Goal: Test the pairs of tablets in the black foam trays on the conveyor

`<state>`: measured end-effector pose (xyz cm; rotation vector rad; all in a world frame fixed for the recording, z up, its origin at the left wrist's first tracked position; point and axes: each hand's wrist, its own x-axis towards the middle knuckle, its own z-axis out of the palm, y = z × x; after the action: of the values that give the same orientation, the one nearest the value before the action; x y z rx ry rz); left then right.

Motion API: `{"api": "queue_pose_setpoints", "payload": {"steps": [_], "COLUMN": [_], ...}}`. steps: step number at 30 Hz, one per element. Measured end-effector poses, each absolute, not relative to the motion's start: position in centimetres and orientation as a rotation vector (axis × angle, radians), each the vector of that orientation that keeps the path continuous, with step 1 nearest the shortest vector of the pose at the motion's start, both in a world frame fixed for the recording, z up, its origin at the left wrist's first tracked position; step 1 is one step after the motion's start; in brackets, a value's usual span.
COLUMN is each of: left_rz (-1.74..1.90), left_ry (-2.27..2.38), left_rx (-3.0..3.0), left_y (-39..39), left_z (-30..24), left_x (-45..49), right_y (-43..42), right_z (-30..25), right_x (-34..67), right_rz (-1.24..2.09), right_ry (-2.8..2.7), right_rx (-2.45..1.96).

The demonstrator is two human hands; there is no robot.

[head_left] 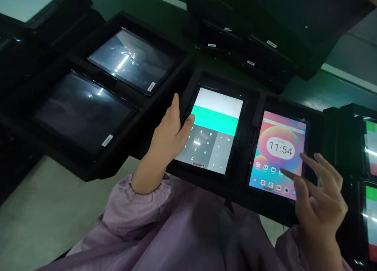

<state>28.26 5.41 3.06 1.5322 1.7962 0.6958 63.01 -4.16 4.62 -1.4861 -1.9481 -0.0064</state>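
Two lit tablets lie side by side in black trays in front of me. The middle tablet [216, 131] shows a calculator with a green band. My left hand [167, 135] rests at its left edge, fingers stretched out, thumb touching the screen near the keypad. The right tablet [279, 153] shows a colourful home screen with a clock reading 11:54. My right hand [319, 194] hovers over its lower right part, fingers spread, the index fingertip at the row of app icons. Neither hand holds anything.
Two dark-screened tablets [85, 110] [132, 59] sit in black trays at the left. More lit screens [371, 147] stand at the right edge. A stack of black trays [265, 39] lies behind. A pale floor [53, 208] shows at the lower left, below my purple sleeves.
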Motion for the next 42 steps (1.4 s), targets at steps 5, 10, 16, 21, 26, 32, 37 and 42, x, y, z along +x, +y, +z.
{"api": "queue_pose_setpoints", "payload": {"steps": [5,10,16,21,26,32,37,42], "left_rz": [0.692,0.725,0.667,0.594,0.611,0.594,0.616,0.605], "left_ry": [1.843,1.860,1.957,2.010,2.003,2.015,2.028,2.007], "left_rx": [1.533,1.536,1.536,1.562,1.568,1.522,1.536,1.530], "left_y": [5.7,6.1,6.2,6.3,6.4,6.5,6.5,6.6], "left_z": [2.9,2.5,2.8,3.0,3.0,3.1,3.0,3.1], "left_x": [28.1,27.8,28.1,28.2,28.1,28.4,28.4,28.4], "right_y": [-2.4,-2.9,-1.9,-0.7,-0.8,-1.0,-0.9,-0.9], "right_z": [4.9,4.2,4.7,2.8,1.9,2.2,2.0,1.6], "right_x": [62.2,61.4,63.7,65.1,65.2,65.5,65.2,65.9], "right_rz": [0.032,0.210,-0.138,-0.248,-0.192,-0.259,-0.211,-0.284], "right_ry": [-1.940,-2.123,-1.863,-1.692,-1.837,-1.713,-1.828,-1.740], "right_rx": [-1.423,-1.187,-1.605,-1.768,-1.776,-1.888,-1.783,-1.821]}}
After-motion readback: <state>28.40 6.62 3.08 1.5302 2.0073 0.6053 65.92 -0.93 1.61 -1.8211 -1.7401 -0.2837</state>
